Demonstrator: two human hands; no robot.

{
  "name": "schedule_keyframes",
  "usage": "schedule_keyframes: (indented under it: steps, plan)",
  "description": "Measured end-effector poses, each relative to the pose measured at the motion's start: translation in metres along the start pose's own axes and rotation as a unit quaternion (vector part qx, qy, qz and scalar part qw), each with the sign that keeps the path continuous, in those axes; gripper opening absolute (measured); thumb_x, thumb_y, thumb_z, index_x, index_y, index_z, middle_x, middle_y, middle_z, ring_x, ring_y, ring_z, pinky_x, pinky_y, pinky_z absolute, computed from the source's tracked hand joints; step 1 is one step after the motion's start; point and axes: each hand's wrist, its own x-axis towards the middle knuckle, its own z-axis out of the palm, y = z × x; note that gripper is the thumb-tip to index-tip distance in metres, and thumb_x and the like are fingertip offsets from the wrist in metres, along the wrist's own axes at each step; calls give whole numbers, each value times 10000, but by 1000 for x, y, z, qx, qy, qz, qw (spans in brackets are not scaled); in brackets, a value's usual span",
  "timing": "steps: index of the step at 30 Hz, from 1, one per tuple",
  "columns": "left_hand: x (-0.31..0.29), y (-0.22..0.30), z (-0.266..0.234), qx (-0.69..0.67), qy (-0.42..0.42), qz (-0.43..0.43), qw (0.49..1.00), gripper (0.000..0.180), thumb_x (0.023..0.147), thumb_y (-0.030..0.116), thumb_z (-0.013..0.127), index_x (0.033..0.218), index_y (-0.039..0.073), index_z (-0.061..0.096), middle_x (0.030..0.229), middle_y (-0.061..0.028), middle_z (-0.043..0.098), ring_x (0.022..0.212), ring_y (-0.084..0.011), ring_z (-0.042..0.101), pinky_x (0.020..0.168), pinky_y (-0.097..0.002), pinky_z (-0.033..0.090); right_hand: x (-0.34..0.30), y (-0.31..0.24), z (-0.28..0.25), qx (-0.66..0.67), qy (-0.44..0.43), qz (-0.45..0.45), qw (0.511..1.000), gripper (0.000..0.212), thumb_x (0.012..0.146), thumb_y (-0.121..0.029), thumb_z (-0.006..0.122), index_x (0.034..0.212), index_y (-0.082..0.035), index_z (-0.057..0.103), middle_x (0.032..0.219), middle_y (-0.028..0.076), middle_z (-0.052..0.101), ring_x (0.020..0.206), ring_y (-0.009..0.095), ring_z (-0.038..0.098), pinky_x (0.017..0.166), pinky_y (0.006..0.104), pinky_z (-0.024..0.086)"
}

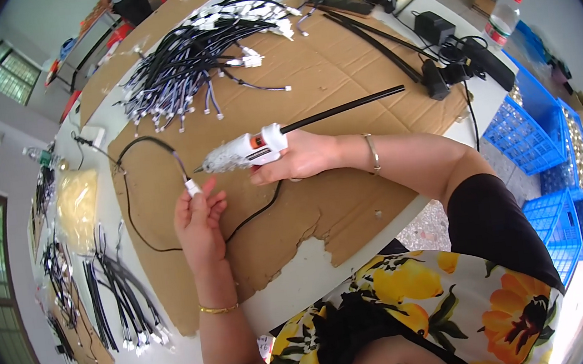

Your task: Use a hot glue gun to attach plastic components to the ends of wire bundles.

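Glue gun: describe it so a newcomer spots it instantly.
Find the large brown cardboard sheet on the white table. Over its middle, the right hand holds the glue gun, nozzle pointing left. Unlike the thin cables nearby, it has a chunky white body with a long black rod out the back.

Pale walls (3, 146), barred windows (9, 72)

From my end of the head camera, I can read no lettering, number or sign. I make out an orange patch (256, 142) on the white glue gun (274, 141) and a reddish label (495, 34) on the clear bottle (505, 14), but both are too small and blurred for me.
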Motion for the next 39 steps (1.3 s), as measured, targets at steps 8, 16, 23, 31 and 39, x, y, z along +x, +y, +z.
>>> schedule_keyframes:
  steps: [8, 16, 23, 31, 39]
  plan:
    - [-1, 1, 3, 14, 2, 0, 1000, 180, 883, 93, 441, 1032, -8, 445, 990, -177, 577, 758, -177, 586, 673, -265, 490, 0, -3, 0, 1, 0, 31, 1000, 213, 744, -204, 626, 860, -46, 544, 742, 9, 536, 695, 84, 472, 646, 237, 411]
    - [-1, 3, 5, 12, 7, 0, 1000, 160, 872, 82, 467, 1002, -10, 449, 950, -168, 586, 753, -184, 586, 666, -266, 493, 2, -2, -5, 30, 13, -15, 999, 202, 745, -159, 629, 875, -32, 541, 778, 9, 555, 728, 80, 498, 664, 232, 420]
    - [-5, 4, 5, 8, -1, 34, 999, 153, 878, 85, 457, 1015, 16, 464, 965, -174, 584, 770, -195, 592, 691, -289, 494, 6, -10, -20, 137, 53, -72, 987, 207, 747, -64, 584, 923, 21, 516, 803, 92, 604, 725, 152, 589, 674, 259, 470]
    - [-12, 15, 19, 47, 31, 160, 985, 185, 881, 87, 446, 1038, -12, 457, 974, -159, 577, 757, -174, 585, 696, -286, 487, 26, -32, -87, 180, 240, -111, 947, 151, 821, -172, 538, 876, -33, 516, 799, 110, 613, 617, 129, 565, 649, 296, 490]
    - [-6, 10, 21, 105, 62, 173, 977, 198, 879, 73, 437, 1041, -40, 437, 967, -152, 579, 764, -156, 576, 702, -274, 486, 75, -32, -195, 258, 387, -127, 876, 217, 824, -145, 511, 926, 48, 511, 834, 159, 608, 655, 194, 580, 577, 329, 539]
